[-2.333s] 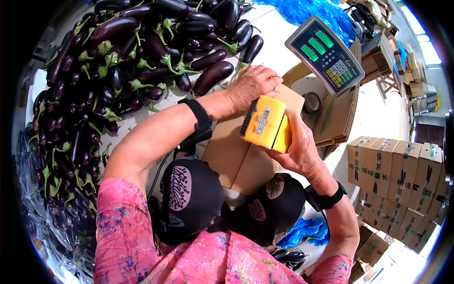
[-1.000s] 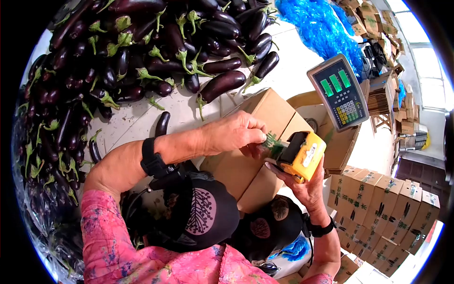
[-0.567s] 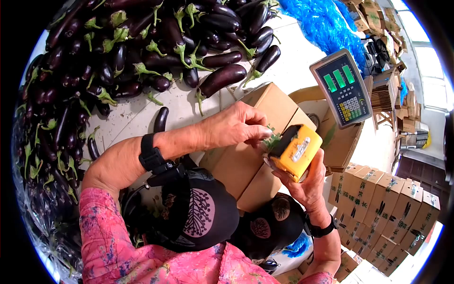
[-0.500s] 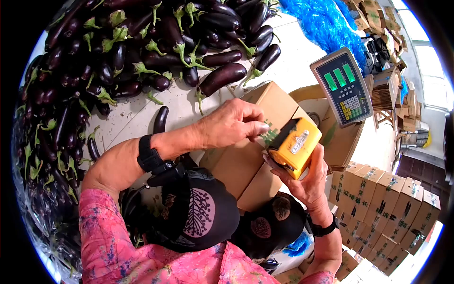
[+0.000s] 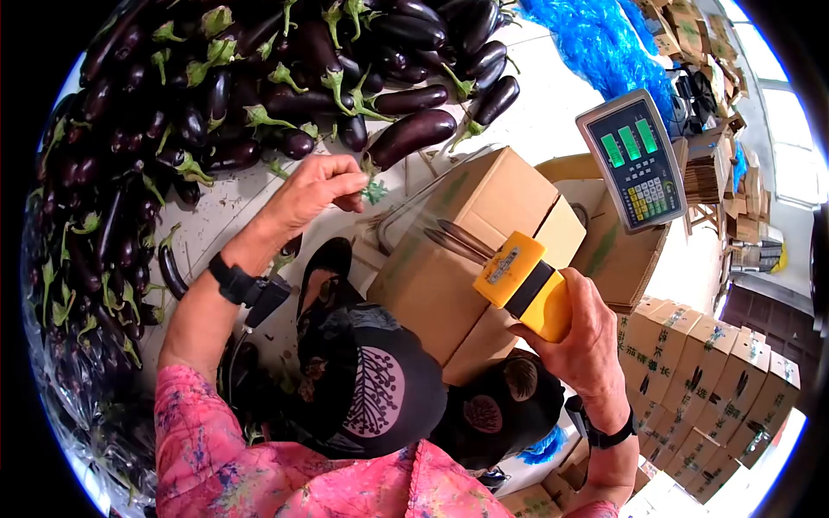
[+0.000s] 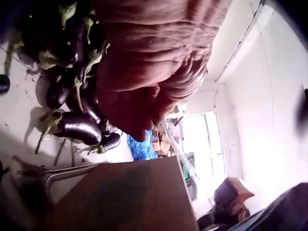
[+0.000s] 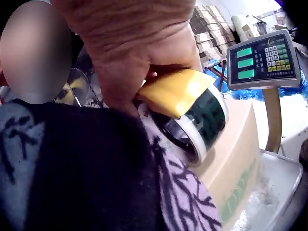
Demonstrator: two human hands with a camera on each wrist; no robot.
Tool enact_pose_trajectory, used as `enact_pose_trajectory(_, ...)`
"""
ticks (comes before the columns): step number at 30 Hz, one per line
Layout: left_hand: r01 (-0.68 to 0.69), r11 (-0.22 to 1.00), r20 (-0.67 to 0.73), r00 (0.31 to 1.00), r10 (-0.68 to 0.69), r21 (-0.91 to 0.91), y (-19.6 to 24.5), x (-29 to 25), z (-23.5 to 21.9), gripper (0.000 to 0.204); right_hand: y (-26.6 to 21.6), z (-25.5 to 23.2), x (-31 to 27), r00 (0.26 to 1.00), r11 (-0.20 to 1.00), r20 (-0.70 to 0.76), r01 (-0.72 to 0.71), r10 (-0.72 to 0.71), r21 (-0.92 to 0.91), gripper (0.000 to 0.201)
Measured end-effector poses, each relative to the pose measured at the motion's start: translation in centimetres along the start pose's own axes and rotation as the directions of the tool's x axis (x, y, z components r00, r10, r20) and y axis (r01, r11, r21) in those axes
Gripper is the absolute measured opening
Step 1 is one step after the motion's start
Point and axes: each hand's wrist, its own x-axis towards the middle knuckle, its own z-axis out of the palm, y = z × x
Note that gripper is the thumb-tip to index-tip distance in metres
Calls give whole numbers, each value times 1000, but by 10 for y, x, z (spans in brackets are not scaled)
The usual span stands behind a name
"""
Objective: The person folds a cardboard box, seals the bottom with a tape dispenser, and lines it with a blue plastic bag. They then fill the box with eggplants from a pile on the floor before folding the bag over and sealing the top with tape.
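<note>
My left hand [image 5: 318,192] is lifted to the left of a closed cardboard box [image 5: 440,293], near the eggplants. Between its thumb and fingertips it pinches a small scrap of green-printed tape [image 5: 374,191]. In the left wrist view the left hand [image 6: 149,72] is above the box [image 6: 139,197], its fingers bent. My right hand [image 5: 580,332] grips a yellow tape dispenser [image 5: 546,302] at the box's right side. The right wrist view shows the dispenser [image 7: 180,94] with a roll of dark green-printed tape [image 7: 209,118] in it, close over the box top.
A large heap of eggplants [image 5: 259,95] covers the left and back floor. A scale display [image 5: 630,160] stands behind the box, beside an open carton [image 5: 617,259]. Stacked printed boxes [image 5: 691,363] are at right, blue plastic [image 5: 596,52] behind. My knees [image 5: 371,388] flank the box.
My left hand has moved away from the dispenser to the left, with a bit of green tape in its fingers. The right hand has turned the dispenser and brought it slightly lower.
</note>
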Motion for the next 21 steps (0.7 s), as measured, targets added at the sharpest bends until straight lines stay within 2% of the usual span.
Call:
enact_pose_trajectory(5, -2, 1000, -5, 1000, 2, -27, -10, 9, 8, 25, 0, 0, 1, 998, 998, 34, -45, 47, -32, 66)
enact_pose_trajectory(12, -30, 980, -71, 996, 45, 198, -46, 24, 23, 29, -9, 4, 9, 992, 992, 112, -44, 57, -116, 62)
enact_pose_trajectory(15, -53, 919, -107, 989, 102, 390, -61, 26, 38, 29, -9, 4, 11, 991, 991, 118, -52, 67, -122, 60)
enact_pose_trajectory(16, -161, 850, -102, 965, 243, 501, -77, 32, 42, 29, -10, 5, 12, 991, 991, 120, -51, 66, -125, 60)
enact_pose_trajectory(17, -201, 795, -86, 949, 302, 573, -82, 34, 48, 24, -10, 5, 12, 990, 991, 121, -50, 66, -128, 60)
enact_pose_trajectory(19, -341, 616, -47, 850, 525, 710, -97, 40, 64, 18, -10, 6, 12, 991, 991, 118, -46, 61, -127, 60)
enact_pose_trajectory(21, -343, 603, 10, 874, 485, 721, -102, 41, 78, 16, -9, 6, 13, 993, 992, 112, -34, 47, -120, 60)
